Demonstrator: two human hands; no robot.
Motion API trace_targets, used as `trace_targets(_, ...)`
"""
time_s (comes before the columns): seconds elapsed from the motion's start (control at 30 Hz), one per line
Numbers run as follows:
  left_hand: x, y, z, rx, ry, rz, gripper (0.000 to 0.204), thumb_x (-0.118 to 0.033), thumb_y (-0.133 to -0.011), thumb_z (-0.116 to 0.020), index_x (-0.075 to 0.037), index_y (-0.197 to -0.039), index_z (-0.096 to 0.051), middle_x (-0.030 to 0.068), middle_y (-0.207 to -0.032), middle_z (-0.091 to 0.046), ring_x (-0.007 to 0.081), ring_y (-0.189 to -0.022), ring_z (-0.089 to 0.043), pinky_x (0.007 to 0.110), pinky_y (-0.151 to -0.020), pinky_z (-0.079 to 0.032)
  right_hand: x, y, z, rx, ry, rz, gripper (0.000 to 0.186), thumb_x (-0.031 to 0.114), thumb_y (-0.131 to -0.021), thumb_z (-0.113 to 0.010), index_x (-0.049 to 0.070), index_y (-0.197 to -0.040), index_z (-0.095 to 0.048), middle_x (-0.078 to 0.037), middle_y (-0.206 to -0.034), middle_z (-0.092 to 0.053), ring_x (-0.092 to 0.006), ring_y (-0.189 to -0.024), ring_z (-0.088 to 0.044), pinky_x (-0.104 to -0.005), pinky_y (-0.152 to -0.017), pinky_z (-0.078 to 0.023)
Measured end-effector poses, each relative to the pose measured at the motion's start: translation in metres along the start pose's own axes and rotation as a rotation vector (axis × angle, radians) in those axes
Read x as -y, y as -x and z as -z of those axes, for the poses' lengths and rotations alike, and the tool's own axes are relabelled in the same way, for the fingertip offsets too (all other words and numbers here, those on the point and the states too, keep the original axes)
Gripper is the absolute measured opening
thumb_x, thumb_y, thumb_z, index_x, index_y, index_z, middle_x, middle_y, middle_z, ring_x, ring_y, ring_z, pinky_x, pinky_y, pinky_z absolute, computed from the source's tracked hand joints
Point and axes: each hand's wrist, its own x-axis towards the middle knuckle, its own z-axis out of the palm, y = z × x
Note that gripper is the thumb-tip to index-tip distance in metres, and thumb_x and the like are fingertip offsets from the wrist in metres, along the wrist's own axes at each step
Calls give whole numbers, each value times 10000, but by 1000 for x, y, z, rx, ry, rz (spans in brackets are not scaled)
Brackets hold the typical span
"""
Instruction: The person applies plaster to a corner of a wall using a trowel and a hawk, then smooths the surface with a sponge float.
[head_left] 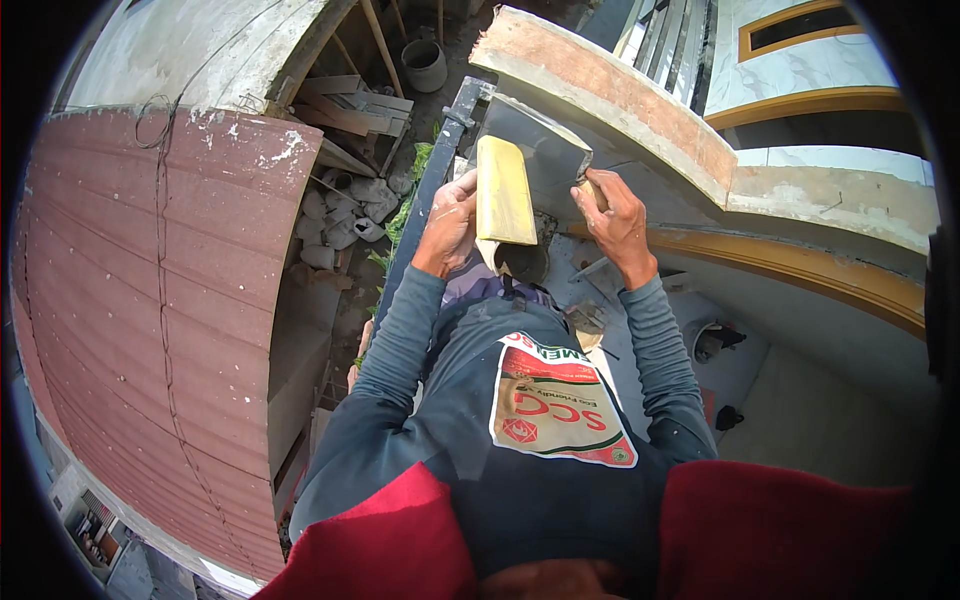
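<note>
My left hand (pixel 449 226) is closed around a yellow plastering float (pixel 505 190), whose flat rectangular face is turned up. Pale paste clings to the float's lower end. In my right hand (pixel 620 222), the fingers wrap the wooden handle of a trowel (pixel 535 137). Its wide grey blade points left and away from me, just beyond the float and partly covered by it. Both hands are in front of my body, close to a plastered wall. A dark rounded container (pixel 528 262) shows partly below the float.
A dark metal frame (pixel 420 185) runs along my left, with plants and rubble (pixel 340 215) below it. Further left lies a reddish corrugated roof (pixel 160 300) with loose wires. A rough-edged ledge (pixel 620 95) crosses ahead. Down to the right stands a bucket (pixel 708 343).
</note>
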Motion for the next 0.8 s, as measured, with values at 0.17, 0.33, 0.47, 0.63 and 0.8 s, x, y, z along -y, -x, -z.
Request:
trace_targets(0.17, -3, 0, 13, -45, -28, -26, 395, -53, -942, -585, 67, -1309, -500, 107, -1178, -629, 143, -978, -650, 265, -856, -529, -11, -17, 5, 66, 35, -15, 264, 143, -831, -713, -24, -1019, -636, -188, -954, -662, -356, -836, -656, -378, -716, -526)
trace_targets(0.33, -6, 1, 17, -47, -2, -28, 388, -51, -942, -587, 62, -1305, -511, 95, -1143, -644, 138, -941, -660, 266, -834, -539, -6, -28, 29, 71, 11, -2, 266, 139, -838, -706, -41, -1020, -637, -202, -940, -660, -347, -828, -658, -371, -719, -521)
trace_targets(0.47, -4, -2, 18, -74, -6, -34, 399, -52, -941, -591, 51, -1317, -508, 89, -1140, -646, 134, -929, -663, 270, -824, -544, 2, -19, 29, 130, 94, -18, 259, 149, -845, -693, -29, -1025, -639, -184, -944, -663, -363, -832, -650, -385, -713, -519)
trace_targets(0.63, -3, -6, 19, -95, -41, -8, 435, -32, -929, -586, 57, -1341, -481, 93, -1188, -634, 125, -961, -654, 259, -845, -525, 4, -26, 24, 128, 126, -69, 252, 155, -852, -680, -22, -1027, -641, -175, -949, -662, -376, -836, -642, -395, -709, -518)
trace_targets(0.8, -4, -8, 22, -114, -52, -34, 424, -40, -932, -596, 32, -1338, -498, 83, -1150, -644, 140, -933, -663, 270, -807, -545, 12, -23, 33, 50, 60, -34, 247, 156, -852, -681, -11, -1030, -644, -179, -948, -662, -377, -831, -641, -398, -712, -516)
